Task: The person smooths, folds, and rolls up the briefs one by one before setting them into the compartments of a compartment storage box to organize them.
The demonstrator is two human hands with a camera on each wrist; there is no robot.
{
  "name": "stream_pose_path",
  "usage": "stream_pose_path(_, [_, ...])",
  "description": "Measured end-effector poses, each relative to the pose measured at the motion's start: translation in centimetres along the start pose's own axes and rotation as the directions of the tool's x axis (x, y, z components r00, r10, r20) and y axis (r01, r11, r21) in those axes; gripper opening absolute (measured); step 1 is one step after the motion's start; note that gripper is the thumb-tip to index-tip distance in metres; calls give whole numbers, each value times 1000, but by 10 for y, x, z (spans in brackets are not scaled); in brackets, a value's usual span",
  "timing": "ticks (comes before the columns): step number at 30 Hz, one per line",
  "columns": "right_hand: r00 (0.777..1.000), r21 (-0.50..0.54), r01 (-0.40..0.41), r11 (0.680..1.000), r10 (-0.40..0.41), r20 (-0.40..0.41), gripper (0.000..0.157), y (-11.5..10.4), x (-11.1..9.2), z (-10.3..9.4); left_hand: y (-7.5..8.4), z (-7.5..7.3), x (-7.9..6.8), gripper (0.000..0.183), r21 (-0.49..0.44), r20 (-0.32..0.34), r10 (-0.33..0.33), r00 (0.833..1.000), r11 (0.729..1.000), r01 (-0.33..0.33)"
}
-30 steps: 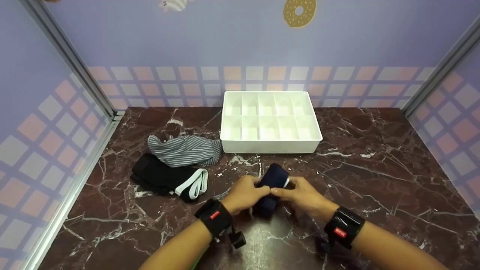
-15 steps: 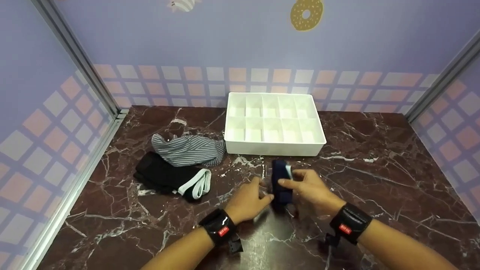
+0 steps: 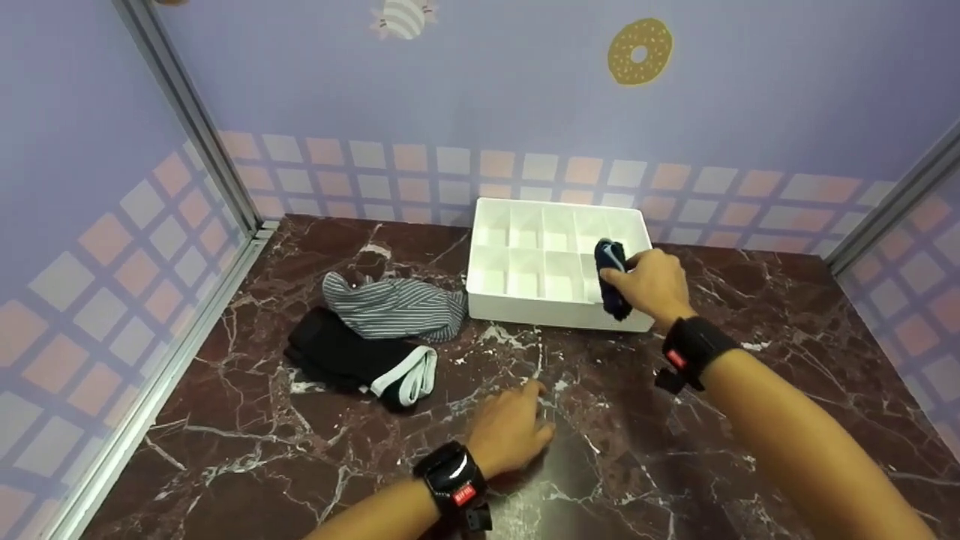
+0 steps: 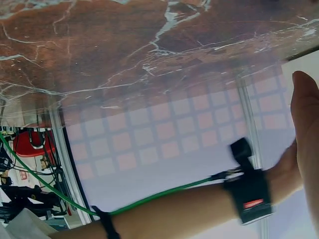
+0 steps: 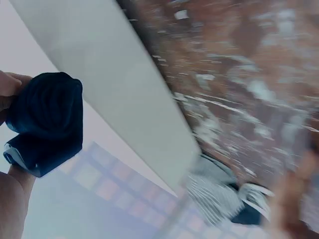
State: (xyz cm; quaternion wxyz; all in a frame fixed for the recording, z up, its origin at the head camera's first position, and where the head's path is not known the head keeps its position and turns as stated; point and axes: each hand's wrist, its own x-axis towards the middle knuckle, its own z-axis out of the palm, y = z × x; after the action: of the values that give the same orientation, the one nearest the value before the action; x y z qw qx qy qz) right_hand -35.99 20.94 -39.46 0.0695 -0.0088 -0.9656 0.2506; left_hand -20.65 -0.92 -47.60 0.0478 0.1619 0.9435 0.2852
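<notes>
In the head view my right hand (image 3: 656, 282) pinches a tightly rolled navy cloth garment (image 3: 615, 292) between thumb and fingers. The roll is over the front right compartments of a white divided box (image 3: 534, 310) and covers part of its front rim. From the right wrist, the rolled layers of the garment (image 5: 46, 107) show end-on beside the box's outer wall (image 5: 117, 79). My left hand (image 3: 510, 429) is low over the marble-patterned table with its fingers loosely bent, holding nothing. In the left wrist view, only its thumb side and palm edge are visible.
Left of the box lies a crumpled grey striped cloth (image 3: 405, 309), its end by the box's corner. In front of it is a folded black garment (image 3: 341, 352) with a white band. Patterned walls (image 3: 510, 90) enclose the table's back and sides.
Both hands were on the navy roll on the table. The left hand let go and drew back slightly; the right hand lifted the roll and carried it forward and right, over the box.
</notes>
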Motion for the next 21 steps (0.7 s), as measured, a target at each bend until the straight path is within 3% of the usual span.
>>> stream_pose_path(5, [996, -87, -87, 992, 89, 9, 43, -6, 31, 11, 0, -2, -3, 47, 55, -23, 25, 999, 998, -24])
stream_pose_path(8, [994, -153, -97, 983, 103, 34, 45, -6, 40, 20, 0, -2, -6, 47, 69, -21, 24, 999, 997, -23])
stream_pose_path(15, [999, -252, 35, 967, -36, 2, 38, -12, 47, 43, -4, -4, -7, 50, 59, -44, 2, 999, 998, 1])
stream_pose_path(21, [997, -337, 74, 939, -70, 22, 20, -12, 45, 66, -10, -6, -7, 53, 51, -47, -3, 999, 999, 5])
